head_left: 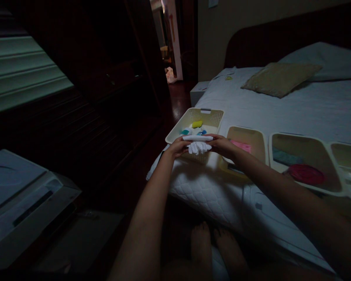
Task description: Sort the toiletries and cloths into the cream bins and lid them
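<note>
Between both hands is a white cloth [197,147], with a flat band-like edge on top and bunched folds below. My left hand [179,146] is closed on its left end, and my right hand [220,144] grips the right end. The hands are over the near side of a cream perforated basket [196,114] at the bed's corner. Inside that basket lie a yellow item [197,124], a white and teal item [186,132] and a small blue item [202,132]. What these are is too dark to tell.
Right of the basket, a bin [245,134] holds pink cloth [241,146]. Another bin [307,142] contains grey-green cloth [286,156] and a red item [305,174]. A further bin [346,152] is cut off at right. Pillows lie on the bed [260,111]; a white appliance-like box [20,183] stands left.
</note>
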Available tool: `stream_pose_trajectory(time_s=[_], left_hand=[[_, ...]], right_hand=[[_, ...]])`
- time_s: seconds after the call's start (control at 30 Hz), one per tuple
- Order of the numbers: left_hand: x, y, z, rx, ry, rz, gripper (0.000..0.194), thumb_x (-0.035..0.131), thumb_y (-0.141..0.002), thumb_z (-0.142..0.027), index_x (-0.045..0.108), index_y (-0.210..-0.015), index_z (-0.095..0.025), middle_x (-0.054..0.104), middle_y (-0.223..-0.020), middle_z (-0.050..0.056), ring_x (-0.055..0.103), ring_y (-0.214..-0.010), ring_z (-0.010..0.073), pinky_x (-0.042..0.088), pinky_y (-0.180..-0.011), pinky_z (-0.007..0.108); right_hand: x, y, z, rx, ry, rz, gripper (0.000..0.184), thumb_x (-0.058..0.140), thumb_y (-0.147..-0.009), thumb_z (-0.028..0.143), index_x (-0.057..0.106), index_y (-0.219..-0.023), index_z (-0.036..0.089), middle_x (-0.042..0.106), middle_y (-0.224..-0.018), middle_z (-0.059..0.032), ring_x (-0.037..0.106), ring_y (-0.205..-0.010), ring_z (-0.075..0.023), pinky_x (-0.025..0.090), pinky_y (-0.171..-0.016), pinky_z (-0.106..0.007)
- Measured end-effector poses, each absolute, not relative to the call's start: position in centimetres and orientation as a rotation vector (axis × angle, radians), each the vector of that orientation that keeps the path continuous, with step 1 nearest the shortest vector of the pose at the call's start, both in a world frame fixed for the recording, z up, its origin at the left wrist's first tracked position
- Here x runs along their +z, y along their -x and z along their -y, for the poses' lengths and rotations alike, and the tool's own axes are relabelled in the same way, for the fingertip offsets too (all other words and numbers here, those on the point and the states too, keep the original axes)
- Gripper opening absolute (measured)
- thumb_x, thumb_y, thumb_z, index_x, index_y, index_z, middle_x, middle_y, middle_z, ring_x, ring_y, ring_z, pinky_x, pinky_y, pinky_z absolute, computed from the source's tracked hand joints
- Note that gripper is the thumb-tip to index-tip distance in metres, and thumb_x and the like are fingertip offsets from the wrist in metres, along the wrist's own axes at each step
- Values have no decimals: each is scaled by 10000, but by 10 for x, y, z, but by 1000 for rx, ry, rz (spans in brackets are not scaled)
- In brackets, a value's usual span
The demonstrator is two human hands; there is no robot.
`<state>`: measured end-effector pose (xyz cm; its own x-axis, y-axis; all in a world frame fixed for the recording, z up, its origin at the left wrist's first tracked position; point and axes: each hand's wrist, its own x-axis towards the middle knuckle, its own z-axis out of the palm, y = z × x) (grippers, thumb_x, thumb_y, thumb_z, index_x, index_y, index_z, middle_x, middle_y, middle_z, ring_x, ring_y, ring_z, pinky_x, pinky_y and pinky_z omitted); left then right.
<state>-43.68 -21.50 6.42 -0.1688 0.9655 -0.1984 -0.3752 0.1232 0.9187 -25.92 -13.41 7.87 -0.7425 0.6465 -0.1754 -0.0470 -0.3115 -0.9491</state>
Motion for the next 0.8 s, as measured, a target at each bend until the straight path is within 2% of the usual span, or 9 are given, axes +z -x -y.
stream_pose_trajectory(time_s=[0.13, 0.27, 0.4, 0.53, 0.67, 0.8], left_hand=[[69, 437, 219, 1392, -674, -1168, 400, 622, -575, 35, 581, -930, -145, 628, -773, 1, 600, -658, 92, 467, -670, 233], [70, 439, 222, 1384, -723, -1121, 433, 701, -557, -13, 578, -951, -143, 623, -801, 6, 578, -656, 80, 451, -652, 219], [67, 442, 224, 1402, -684, -1056, 368, 747, -609, -164, 607, -949, -158, 623, -860, 19, 578, -714, 85, 455, -661, 205], [66, 442, 223, 1394, -556, -1056, 232, 713, -689, -309, 633, -865, -181, 636, -883, 41, 590, -795, 126, 491, -755, 263], [67, 439, 223, 1296, -541, -1079, 248, 705, -698, -301, 633, -903, -182, 644, -904, 52, 601, -815, 144, 500, -776, 297], [67, 439, 223, 1297, -623, -1077, 290, 729, -648, -208, 612, -907, -153, 643, -875, 38, 605, -757, 123, 499, -709, 253]], right_hand=[[82, 259, 136, 2106, 724, 1520, 384, 556, -506, 16, 659, -846, 162, 639, -752, -29, 557, -659, -126, 442, -629, -253], [83, 260, 136, 2055, 776, 1485, 379, 549, -497, 21, 656, -833, 160, 639, -736, -29, 554, -653, -130, 433, -618, -259], [81, 261, 135, 2000, 800, 1441, 368, 550, -503, 15, 658, -819, 173, 634, -713, -16, 551, -638, -120, 433, -619, -262], [74, 262, 132, 1946, 754, 1509, 337, 589, -526, 47, 671, -825, 180, 640, -715, -10, 545, -628, -113, 424, -602, -248], [68, 264, 130, 1866, 717, 1597, 313, 624, -561, 110, 672, -861, 185, 638, -731, -10, 542, -638, -117, 428, -612, -261], [70, 263, 131, 1882, 748, 1577, 305, 599, -551, 101, 662, -840, 176, 633, -758, -17, 538, -647, -119, 431, -623, -270]])
